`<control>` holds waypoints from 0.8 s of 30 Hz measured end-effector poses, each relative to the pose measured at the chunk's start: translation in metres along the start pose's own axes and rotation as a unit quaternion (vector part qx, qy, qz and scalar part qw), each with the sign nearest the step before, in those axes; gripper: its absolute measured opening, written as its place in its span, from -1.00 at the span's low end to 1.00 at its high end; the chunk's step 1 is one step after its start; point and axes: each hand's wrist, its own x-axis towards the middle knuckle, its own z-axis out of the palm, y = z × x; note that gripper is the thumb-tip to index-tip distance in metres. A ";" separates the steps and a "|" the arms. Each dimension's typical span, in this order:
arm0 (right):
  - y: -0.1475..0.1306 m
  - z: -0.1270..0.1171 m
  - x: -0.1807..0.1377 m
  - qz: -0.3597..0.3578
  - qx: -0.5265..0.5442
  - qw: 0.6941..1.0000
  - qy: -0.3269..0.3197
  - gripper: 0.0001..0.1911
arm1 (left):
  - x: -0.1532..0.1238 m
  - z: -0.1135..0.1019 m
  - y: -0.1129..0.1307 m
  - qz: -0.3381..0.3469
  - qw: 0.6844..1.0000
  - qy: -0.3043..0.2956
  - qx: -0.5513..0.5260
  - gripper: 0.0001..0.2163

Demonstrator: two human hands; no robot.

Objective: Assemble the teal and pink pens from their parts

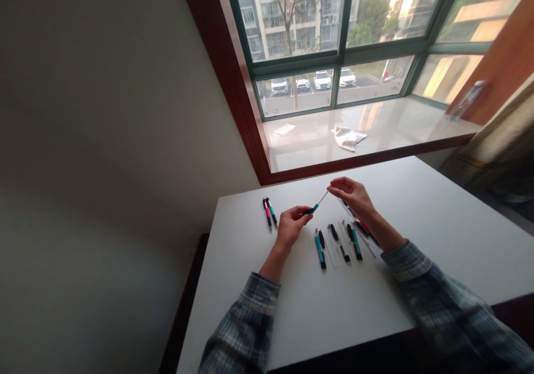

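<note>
Over the white table [246,285], my left hand [291,226] is closed around a teal-and-black pen barrel [316,207]. Out of the barrel's upper end sticks a thin pen refill [322,197]. My right hand [352,195] pinches the far tip of that refill. Below the hands lie pen parts in a loose row: a teal barrel with a black end [320,251], a black tube-like piece [321,239], another teal barrel [356,244] and thin refills [329,250]. A red pen part [366,228] is partly hidden by my right wrist.
A red-and-black pen [267,213] and a teal-and-black pen [272,211] lie side by side at the table's left. Behind the table, the windowsill [304,154] holds a crumpled white cloth or paper [349,138] and a flat sheet [285,129]. The wall [125,168] borders the left.
</note>
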 end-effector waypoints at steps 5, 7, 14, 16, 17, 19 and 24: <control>-0.001 0.003 -0.002 0.010 -0.010 0.998 -0.055 -0.55 | 0.001 0.000 0.000 0.001 1.000 -0.002 0.002 -0.77; -0.004 0.004 -0.004 0.014 -0.032 0.994 -0.101 -0.53 | 0.000 0.000 0.001 0.003 1.000 -0.002 0.004 -0.76; -0.006 0.019 -0.015 -0.003 -0.150 0.969 -0.198 -0.63 | -0.001 0.001 0.004 0.015 1.000 -0.020 -0.006 -0.74; -0.004 0.024 -0.017 -0.012 -0.159 0.967 -0.200 -0.69 | -0.001 0.002 0.004 0.015 0.999 -0.028 -0.009 -0.72; -0.004 0.025 -0.017 -0.016 -0.161 0.967 -0.197 -0.71 | -0.001 0.002 0.004 0.015 0.999 -0.031 -0.009 -0.71; -0.004 0.027 -0.017 -0.021 -0.153 0.971 -0.184 -0.73 | 0.000 0.002 0.003 0.017 0.999 -0.032 -0.005 -0.70; -0.012 0.011 -0.009 -0.029 -0.014 0.996 -0.084 -0.76 | 0.000 0.000 0.000 0.017 1.000 -0.015 0.006 -0.69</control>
